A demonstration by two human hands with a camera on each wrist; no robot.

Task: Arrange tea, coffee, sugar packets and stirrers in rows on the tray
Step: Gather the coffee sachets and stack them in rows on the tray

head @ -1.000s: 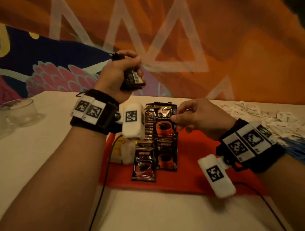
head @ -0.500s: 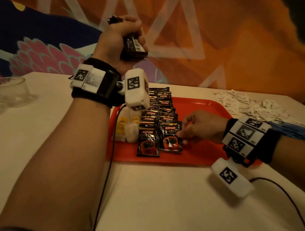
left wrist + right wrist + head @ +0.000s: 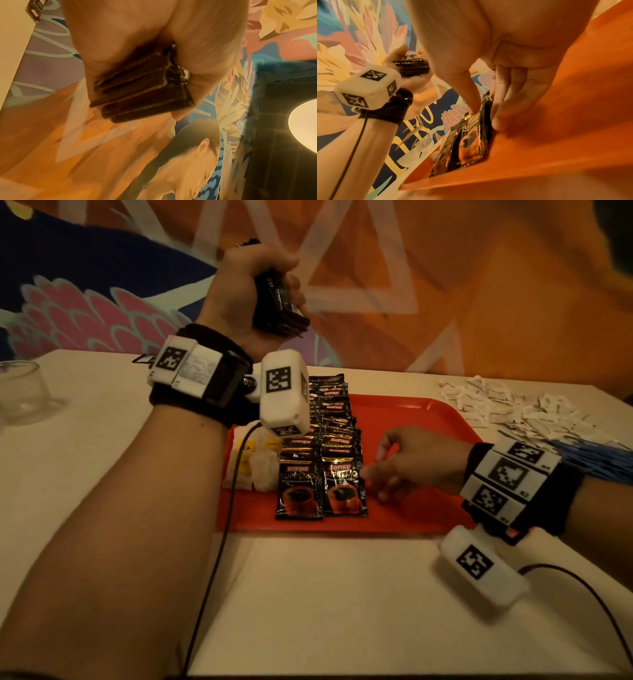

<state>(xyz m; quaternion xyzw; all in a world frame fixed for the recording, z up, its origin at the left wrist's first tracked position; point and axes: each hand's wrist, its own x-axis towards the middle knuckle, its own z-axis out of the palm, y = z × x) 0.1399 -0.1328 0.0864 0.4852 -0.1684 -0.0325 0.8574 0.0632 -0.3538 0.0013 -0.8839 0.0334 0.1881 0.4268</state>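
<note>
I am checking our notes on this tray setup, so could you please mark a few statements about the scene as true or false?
1. The left hand grips a stack of dark coffee sachets. True.
2. The red plastic tray holds two rows of coffee sachets. True.
3. The white sugar packets lie on the tray. False: on the table beside it.
4. The right hand is raised above the table. False: it touches the nearest sachet.
</note>
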